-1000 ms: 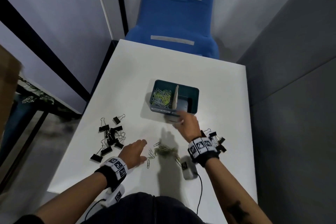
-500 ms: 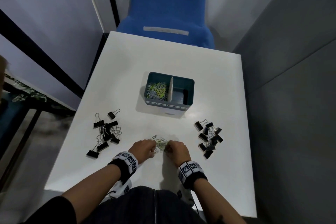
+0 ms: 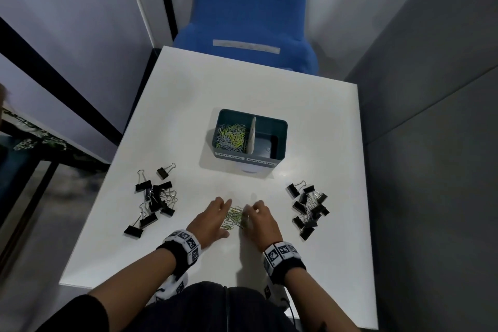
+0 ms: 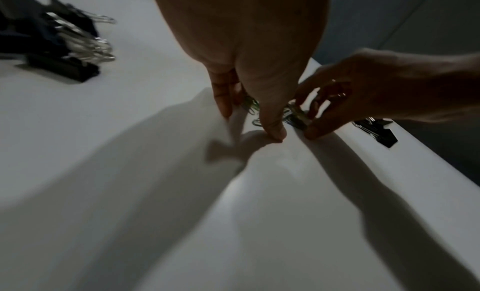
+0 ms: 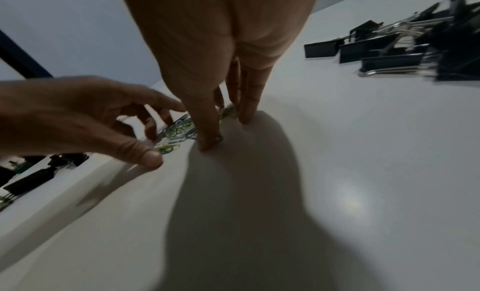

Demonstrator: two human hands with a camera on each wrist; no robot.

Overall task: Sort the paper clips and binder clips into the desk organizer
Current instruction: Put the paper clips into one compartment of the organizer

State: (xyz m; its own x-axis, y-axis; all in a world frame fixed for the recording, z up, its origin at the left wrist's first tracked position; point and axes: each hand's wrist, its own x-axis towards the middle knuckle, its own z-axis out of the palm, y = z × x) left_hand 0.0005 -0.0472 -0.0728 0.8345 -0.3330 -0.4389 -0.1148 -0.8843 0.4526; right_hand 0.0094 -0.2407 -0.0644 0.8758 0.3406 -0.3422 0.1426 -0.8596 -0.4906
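Observation:
A small heap of green and silver paper clips [image 3: 235, 217] lies near the table's front edge. My left hand [image 3: 215, 217] and right hand [image 3: 257, 217] flank it, straight fingers down on the table, hemming the heap in. In the left wrist view my left hand [image 4: 249, 123] stands on its fingertips beside the paper clips [image 4: 294, 114]. The right wrist view shows my right hand [image 5: 226, 131] on the other side of the heap [image 5: 176, 131]. The teal desk organizer [image 3: 280, 127] holds paper clips [image 3: 233, 136] in its left compartment; its right compartment holds nothing.
Black binder clips lie in two groups: one at the left [image 3: 155, 198], one at the right [image 3: 308, 207]. A blue chair [image 3: 250, 21] stands behind the white table [image 3: 188, 105]. Grey walls close in on both sides.
A second ago my right hand was at the organizer's front; it has come back to the heap. Both hands now flank the paper clips, which are pushed closer together.

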